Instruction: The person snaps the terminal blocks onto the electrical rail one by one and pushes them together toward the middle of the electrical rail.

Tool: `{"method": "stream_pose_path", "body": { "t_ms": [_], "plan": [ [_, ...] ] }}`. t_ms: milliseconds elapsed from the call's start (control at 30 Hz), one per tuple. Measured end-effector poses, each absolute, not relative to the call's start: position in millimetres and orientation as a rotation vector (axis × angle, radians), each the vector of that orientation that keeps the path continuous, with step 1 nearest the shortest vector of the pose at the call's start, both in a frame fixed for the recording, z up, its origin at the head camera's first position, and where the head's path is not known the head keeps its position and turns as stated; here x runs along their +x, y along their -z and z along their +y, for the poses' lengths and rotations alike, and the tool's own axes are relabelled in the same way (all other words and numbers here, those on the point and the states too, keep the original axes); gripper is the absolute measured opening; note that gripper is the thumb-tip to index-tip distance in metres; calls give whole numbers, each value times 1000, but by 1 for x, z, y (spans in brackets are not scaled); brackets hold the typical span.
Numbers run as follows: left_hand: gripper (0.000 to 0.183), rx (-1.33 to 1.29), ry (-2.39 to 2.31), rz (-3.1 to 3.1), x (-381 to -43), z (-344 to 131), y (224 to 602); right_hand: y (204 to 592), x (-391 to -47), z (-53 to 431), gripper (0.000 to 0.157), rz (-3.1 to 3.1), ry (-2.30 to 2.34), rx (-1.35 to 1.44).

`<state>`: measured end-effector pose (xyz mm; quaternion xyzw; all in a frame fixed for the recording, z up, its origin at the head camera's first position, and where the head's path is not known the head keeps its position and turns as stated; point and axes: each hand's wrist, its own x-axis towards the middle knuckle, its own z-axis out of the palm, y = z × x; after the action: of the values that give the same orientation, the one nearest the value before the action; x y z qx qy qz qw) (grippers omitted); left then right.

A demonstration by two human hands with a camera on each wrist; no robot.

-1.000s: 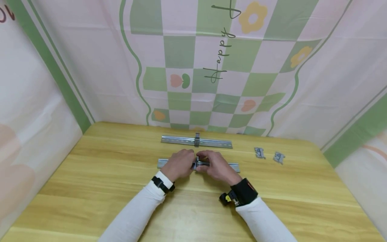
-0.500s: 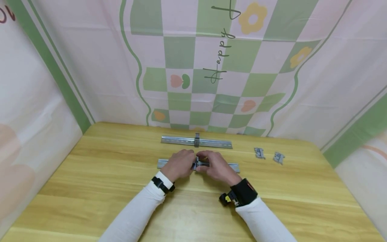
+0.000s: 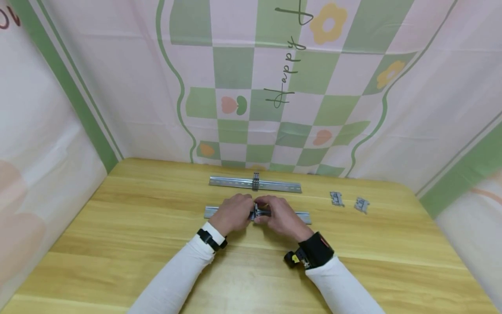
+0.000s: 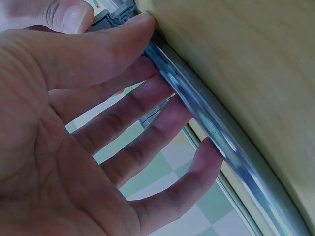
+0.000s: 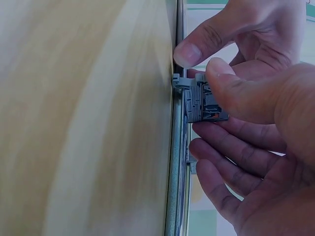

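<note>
A slotted metal DIN rail [image 3: 303, 217] lies crosswise on the table, its middle covered by both hands. A grey terminal block [image 5: 198, 102] stands on this rail in the right wrist view. My right hand [image 3: 280, 216] pinches the block, its thumb across the near face and its fingertips behind. From the left, my left hand [image 3: 234, 213] holds the rail beside the block. In the left wrist view its thumb lies at the rail's near edge close to the block, and its fingertips [image 4: 209, 152] bear on the rail's other side.
Farther back, a second DIN rail [image 3: 231, 181] lies roughly parallel, with grey terminal blocks [image 3: 256, 181] clipped at its middle. Two loose terminal blocks, a nearer-left one [image 3: 336, 199] and a right one [image 3: 361, 204], lie flat on the wooden table [image 3: 392, 244]. A patterned cloth [image 3: 235, 65] hangs behind.
</note>
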<state>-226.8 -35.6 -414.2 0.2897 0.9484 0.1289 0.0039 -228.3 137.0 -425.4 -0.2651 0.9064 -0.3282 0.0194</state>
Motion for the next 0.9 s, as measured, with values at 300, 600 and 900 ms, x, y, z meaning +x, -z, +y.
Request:
{"method": "stream_pose_path", "body": {
  "t_ms": [300, 600, 900],
  "plan": [
    [10, 910, -400, 2975, -227, -36, 414, 426, -228, 137, 42, 2806, 1041, -830],
    [11, 907, -402, 2970, -228, -36, 414, 426, -228, 137, 42, 2809, 1029, -823],
    [14, 886, -347, 2981, -226, -33, 413, 424, -227, 137, 44, 2810, 1024, -799]
  ]
}}
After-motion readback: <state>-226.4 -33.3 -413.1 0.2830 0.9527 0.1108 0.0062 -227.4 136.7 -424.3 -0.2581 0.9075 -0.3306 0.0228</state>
